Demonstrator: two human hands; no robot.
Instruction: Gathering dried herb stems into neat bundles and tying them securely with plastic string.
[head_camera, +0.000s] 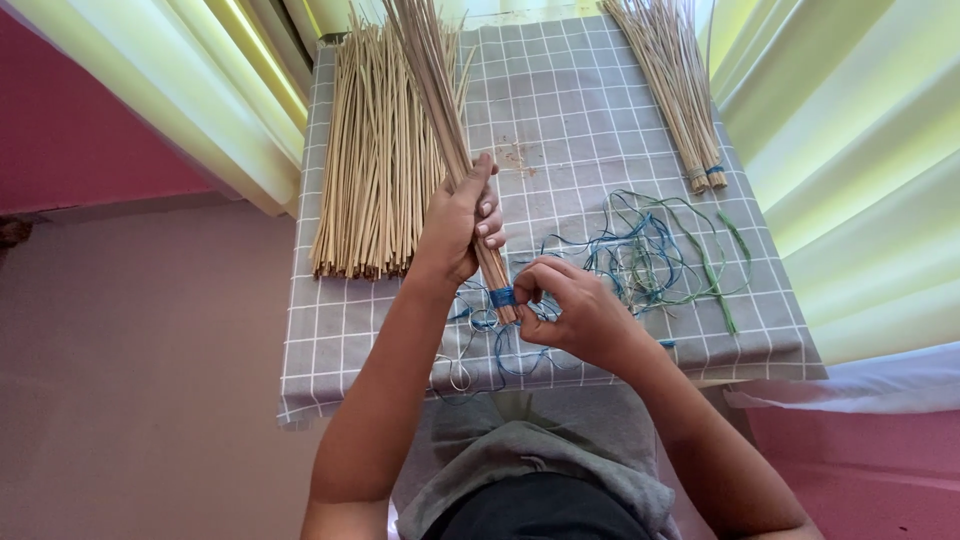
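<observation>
Left hand (455, 225) grips stick bundle (440, 110) | right hand (570, 310) pinches blue band (502, 297) | keep your wraps tight, just below your left grip.

Stick bundle (440, 110): pale, dry, matt wood. Binding cord (503, 297): smooth blue plastic. Tabletop cloth (570, 110): matt grey checked fabric.

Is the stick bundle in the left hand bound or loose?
Bound: a blue band wraps the bundle near its lower end.
</observation>
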